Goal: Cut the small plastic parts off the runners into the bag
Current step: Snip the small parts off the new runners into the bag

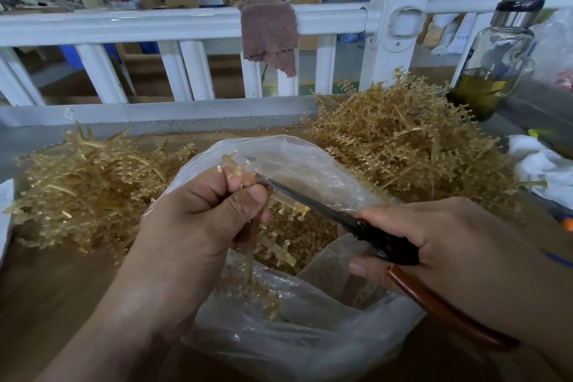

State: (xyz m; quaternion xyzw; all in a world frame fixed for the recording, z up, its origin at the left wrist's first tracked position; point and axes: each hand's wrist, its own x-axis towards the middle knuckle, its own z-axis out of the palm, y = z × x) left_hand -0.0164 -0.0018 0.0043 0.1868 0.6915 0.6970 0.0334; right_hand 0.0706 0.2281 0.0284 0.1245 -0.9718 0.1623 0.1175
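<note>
My left hand [198,220] pinches a translucent amber runner [234,164] over the open clear plastic bag [310,329]; the runner's top sticks up above my fingers and its lower part hangs down into the bag. My right hand [434,239] grips scissors [313,205] with brown handles, and the blade tips touch the runner beside my left thumb. Several cut amber parts [304,236] lie inside the bag.
Two heaps of amber runners lie on the brown table, one at the left [83,183] and a bigger one at the back right [403,139]. A white railing [155,25] with a brown cloth [269,31] stands behind. A glass bottle [496,56] is at the right.
</note>
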